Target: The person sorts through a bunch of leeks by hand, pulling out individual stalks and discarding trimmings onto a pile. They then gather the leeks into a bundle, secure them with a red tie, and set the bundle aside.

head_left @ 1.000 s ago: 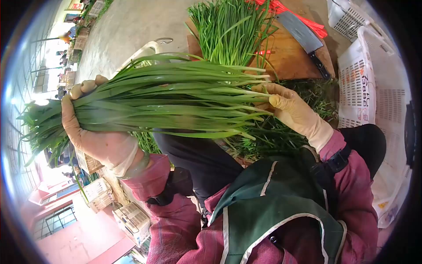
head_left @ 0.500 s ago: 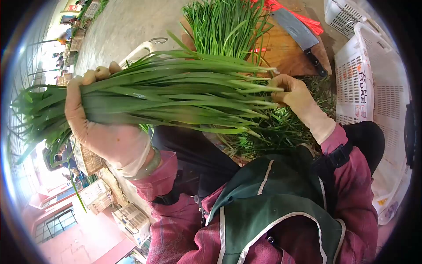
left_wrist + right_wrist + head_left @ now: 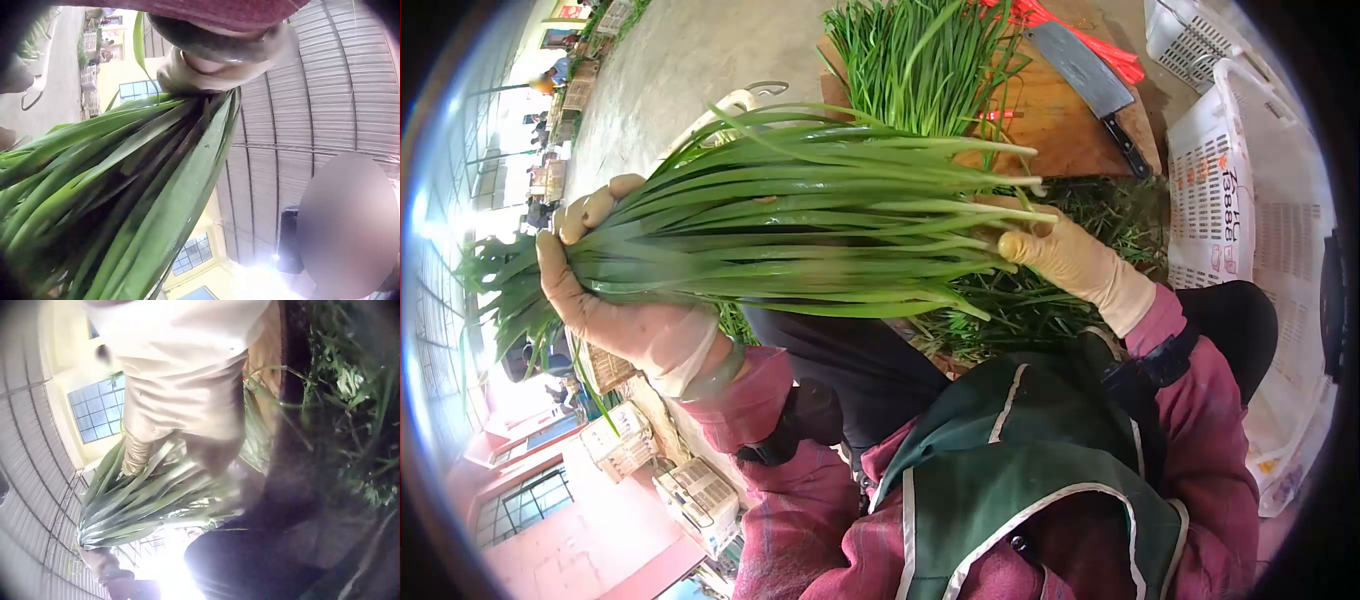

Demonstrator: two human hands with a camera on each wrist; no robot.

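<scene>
A big bunch of long green leaves with pale stem ends (image 3: 800, 220) lies level across the head view. My gloved left hand (image 3: 615, 310) grips it around the leafy part at the left, thumb and fingers wrapped about it. At the pale ends, my gloved right hand (image 3: 1080, 255) pinches a stem between thumb and fingers; some fingers are hidden behind the stems. In the left wrist view the leaves (image 3: 144, 187) fan out from the gloved hand (image 3: 206, 72). The right wrist view has the glove (image 3: 181, 400) at the stems.
Another green bunch (image 3: 920, 70) lies on a round wooden board (image 3: 1050, 130), with a cleaver (image 3: 1090, 80) and red strips (image 3: 1040, 15). White plastic crates (image 3: 1210, 190) stand at the right. Loose green trimmings (image 3: 1100, 215) cover the ground beside the board. Dark-clad knees are beneath the bunch.
The right hand has shifted along the stem ends, with its thumb turned more into view. The left hand dipped right and came back left, still holding the bunch.
</scene>
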